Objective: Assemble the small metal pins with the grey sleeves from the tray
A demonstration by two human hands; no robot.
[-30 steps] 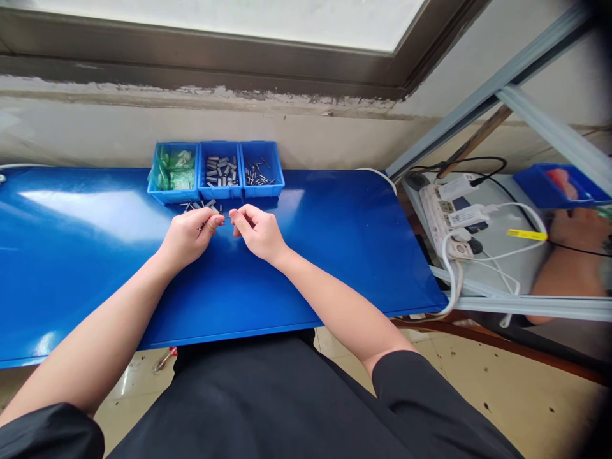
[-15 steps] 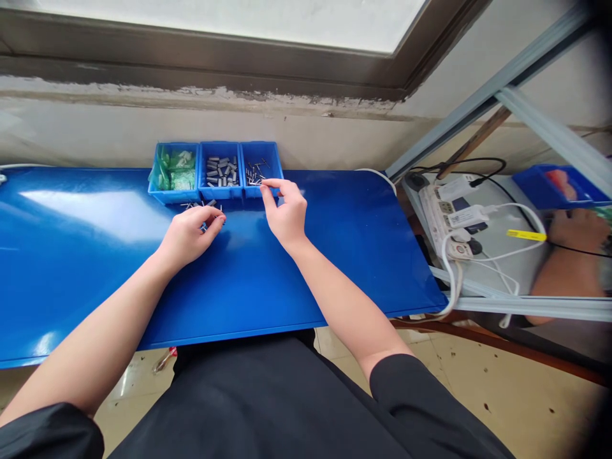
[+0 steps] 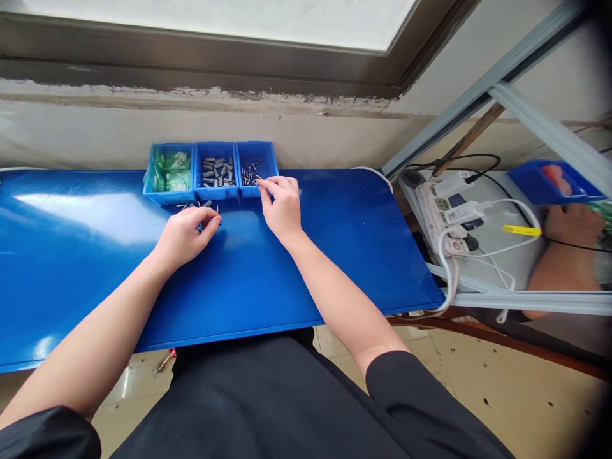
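Picking step: right hand (image 3: 282,205), nearly pinched, grip unclear, at blue bin (image 3: 270,167) of metal pins (image 3: 250,173); left hand (image 3: 184,233) curled, hold hidden; pins call for a fingertip pinch.

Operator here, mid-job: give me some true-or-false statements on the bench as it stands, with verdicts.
1. The middle blue bin holds grey metal cylinders. True.
2. The left hand is inside that bin. False: it is over loose metal parts on the blue bench, in front of the bins.
3. The right hand reaches over the right bin. True.
4. The power strip sits on the bench. False: it lies on a grey shelf to the right.
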